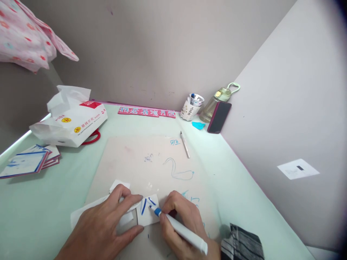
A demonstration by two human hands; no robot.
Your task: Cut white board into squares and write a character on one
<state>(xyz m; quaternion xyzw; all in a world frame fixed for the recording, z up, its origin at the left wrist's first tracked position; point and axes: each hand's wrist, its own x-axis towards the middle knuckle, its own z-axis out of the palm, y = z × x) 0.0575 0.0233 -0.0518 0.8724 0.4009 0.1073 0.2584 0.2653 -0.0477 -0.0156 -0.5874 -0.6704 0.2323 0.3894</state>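
A white marker with a blue collar (pixel 184 231) is gripped in my right hand (pixel 180 218), its tip at the face of a small white card (pixel 148 216). Blue strokes are drawn on the card. My left hand (pixel 105 224) steadies the card's left side, index fingertip at the top corner and thumb at the bottom. Something white and narrow shows under the left index finger; its kind is unclear. White paper pieces (pixel 84 213) lie partly hidden beneath that hand. Under it all is a greyish board (pixel 130 148) with blue doodles, among them a swan outline.
A craft knife (pixel 185 145) lies on the board's upper right. Behind stand a pen cup (pixel 189 109), a bottle (pixel 211 108) and a leaning phone (pixel 220 117). At left are a paper bag (pixel 73 119), red-handled scissors (pixel 93 138) and stacked cards (pixel 25 162). A dark cloth (pixel 241 243) sits lower right.
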